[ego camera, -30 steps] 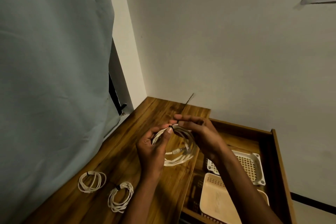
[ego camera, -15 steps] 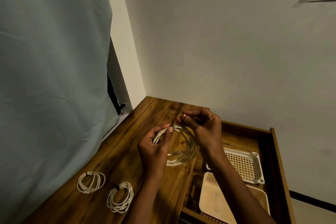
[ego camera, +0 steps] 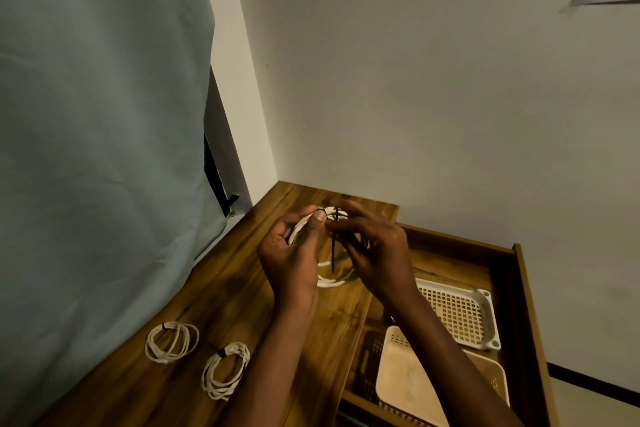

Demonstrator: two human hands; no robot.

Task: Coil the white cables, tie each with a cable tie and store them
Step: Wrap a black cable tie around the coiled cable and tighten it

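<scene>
A wooden table (ego camera: pixel 242 288) stands in a room corner, with a pale curtain (ego camera: pixel 104 114) to the left and an open wooden drawer (ego camera: pixel 519 274) to the right. The drawer holds a white perforated tray (ego camera: pixel 485 302) and a beige basket (ego camera: pixel 398 371).

Two coiled white cables, each already bound with a dark tie, lie on the table near its front: one (ego camera: pixel 172 341) by the curtain, the other (ego camera: pixel 225 369) just beside it.

A third cable coil (ego camera: pixel 329 279) is held above the table. The left hand (ego camera: pixel 289 253) grips the coil's upper part, thumb pressed beside the tie's loop. The right hand (ego camera: pixel 374 253) has its fingers curled at the black cable tie (ego camera: pixel 333 246), whose tail hangs down across the coil. The exact pinch point is hidden.

Judgement: the tying step on the third coil is in hand. The next move appears to call for pulling the tail until the loop cinches, keeping the turns gathered. Storage has not yet begun.
</scene>
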